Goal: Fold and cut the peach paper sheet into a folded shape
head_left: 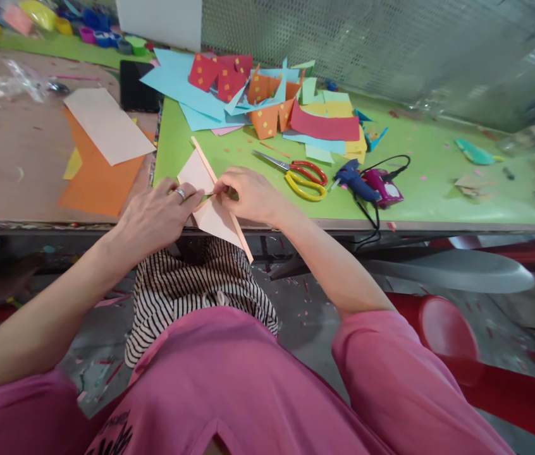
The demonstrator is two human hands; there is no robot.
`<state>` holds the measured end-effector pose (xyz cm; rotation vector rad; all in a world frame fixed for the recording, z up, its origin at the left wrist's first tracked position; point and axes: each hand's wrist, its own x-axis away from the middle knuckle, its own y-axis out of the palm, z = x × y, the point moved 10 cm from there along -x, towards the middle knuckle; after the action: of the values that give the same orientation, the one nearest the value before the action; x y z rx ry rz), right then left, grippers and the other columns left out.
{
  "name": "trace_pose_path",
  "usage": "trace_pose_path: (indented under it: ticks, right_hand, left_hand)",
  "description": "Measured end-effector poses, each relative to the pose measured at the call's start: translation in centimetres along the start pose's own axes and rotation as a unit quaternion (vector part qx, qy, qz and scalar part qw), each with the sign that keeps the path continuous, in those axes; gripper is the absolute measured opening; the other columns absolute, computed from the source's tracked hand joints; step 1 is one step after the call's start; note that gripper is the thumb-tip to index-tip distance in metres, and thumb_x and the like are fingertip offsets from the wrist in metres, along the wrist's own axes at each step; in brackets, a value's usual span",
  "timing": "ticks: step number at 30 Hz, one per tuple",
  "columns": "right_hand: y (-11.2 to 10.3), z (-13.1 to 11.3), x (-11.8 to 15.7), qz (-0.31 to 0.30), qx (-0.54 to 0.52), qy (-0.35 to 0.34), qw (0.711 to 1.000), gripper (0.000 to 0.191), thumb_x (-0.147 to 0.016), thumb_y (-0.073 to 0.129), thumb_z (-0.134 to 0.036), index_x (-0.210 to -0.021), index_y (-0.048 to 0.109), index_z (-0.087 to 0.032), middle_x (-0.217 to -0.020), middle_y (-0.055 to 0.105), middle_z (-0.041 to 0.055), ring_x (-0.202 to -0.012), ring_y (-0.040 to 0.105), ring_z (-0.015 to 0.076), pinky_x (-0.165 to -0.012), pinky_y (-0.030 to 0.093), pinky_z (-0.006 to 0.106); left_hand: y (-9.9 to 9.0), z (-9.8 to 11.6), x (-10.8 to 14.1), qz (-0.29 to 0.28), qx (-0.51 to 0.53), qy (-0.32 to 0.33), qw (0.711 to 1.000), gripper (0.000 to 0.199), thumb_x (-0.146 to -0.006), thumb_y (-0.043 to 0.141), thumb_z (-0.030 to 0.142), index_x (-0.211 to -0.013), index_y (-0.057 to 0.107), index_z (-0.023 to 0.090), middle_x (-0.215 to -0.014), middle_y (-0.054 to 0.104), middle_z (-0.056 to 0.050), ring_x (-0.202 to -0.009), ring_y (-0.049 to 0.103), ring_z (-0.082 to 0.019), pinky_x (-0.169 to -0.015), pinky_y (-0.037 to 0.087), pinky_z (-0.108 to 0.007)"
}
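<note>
A pale pink sheet of paper (220, 222) with a narrow folded edge lies at the table's front edge, its lower corner sticking out past it. My left hand (160, 208), a ring on one finger, pinches the paper from the left. From the other side my right hand (243, 193) is closed on the folded strip (205, 160), thumb and finger together. The fingertips of both hands nearly meet at the middle of the sheet. Scissors (303, 175) with red and yellow handles lie beside my right hand. Further right is a blue glue gun (357, 179).
Cut coloured papers, light blue (177, 82), red (327, 123) and orange (265, 120), pile up at the back. A pale sheet (109, 123) overlaps an orange sheet (101, 189) on the left. A purple box (384, 188) with a black cord sits by the glue gun. A red stool (448, 328) stands below.
</note>
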<state>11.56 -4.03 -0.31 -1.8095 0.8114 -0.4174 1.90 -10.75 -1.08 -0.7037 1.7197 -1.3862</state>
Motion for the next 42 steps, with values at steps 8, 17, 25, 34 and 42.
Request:
trace_pose_path:
  ticks: [8, 17, 25, 34, 42]
  right_hand:
    - [0.0, -1.1, 0.4, -0.001, 0.030, -0.044, 0.999, 0.027, -0.096, 0.052, -0.019, -0.111, 0.074, -0.020, -0.103, 0.065, 0.0076, -0.097, 0.055, 0.0224, -0.085, 0.040, 0.035]
    - [0.6, -1.6, 0.9, -0.016, 0.130, -0.044, 0.990, 0.033, -0.104, 0.046, -0.020, -0.114, 0.078, -0.020, -0.107, 0.067, 0.0106, -0.101, 0.053, 0.0256, -0.082, 0.038, 0.038]
    - [0.4, -1.9, 0.6, -0.009, 0.110, -0.038, 0.993, 0.032, -0.101, 0.048, -0.018, -0.110, 0.079, -0.020, -0.103, 0.067, 0.0098, -0.098, 0.055, 0.0241, -0.082, 0.038, 0.037]
    - [-0.2, 0.2, 1.5, 0.025, -0.072, -0.007, 0.997, 0.037, -0.101, 0.050, -0.024, -0.132, 0.067, -0.013, -0.110, 0.069, 0.0105, -0.088, 0.059, 0.0187, -0.081, 0.043, 0.032]
    - [-0.8, 1.4, 4.7, 0.055, -0.020, 0.135, 0.989, 0.026, -0.100, 0.062, -0.040, -0.105, 0.068, -0.016, -0.096, 0.074, 0.0071, -0.079, 0.061, 0.0172, -0.070, 0.038, 0.028]
  left_hand:
    - [0.2, -0.2, -0.1, 0.007, 0.015, 0.007, 1.000, 0.048, -0.100, 0.042, 0.013, -0.144, 0.062, 0.020, -0.121, 0.073, -0.016, -0.107, 0.065, -0.033, -0.085, 0.060, -0.047]
    - [-0.1, -0.6, 0.5, 0.014, 0.023, -0.006, 1.000, 0.044, -0.103, 0.042, 0.015, -0.139, 0.066, 0.015, -0.129, 0.073, -0.017, -0.112, 0.067, -0.035, -0.093, 0.059, -0.052]
    - [-1.0, -2.6, 2.4, 0.024, 0.047, -0.060, 0.997, 0.044, -0.102, 0.043, 0.015, -0.138, 0.069, 0.018, -0.135, 0.073, -0.011, -0.129, 0.063, -0.034, -0.099, 0.061, -0.046]
    - [-0.5, -3.8, 2.1, 0.073, 0.102, -0.134, 0.983, 0.044, -0.096, 0.043, 0.019, -0.125, 0.075, 0.018, -0.128, 0.076, -0.012, -0.123, 0.067, -0.033, -0.107, 0.057, -0.048]
    - [-3.2, -4.3, 2.2, 0.170, 0.148, -0.139, 0.964, 0.039, -0.102, 0.040, 0.029, -0.116, 0.075, 0.017, -0.125, 0.074, -0.014, -0.118, 0.067, -0.032, -0.106, 0.054, -0.050]
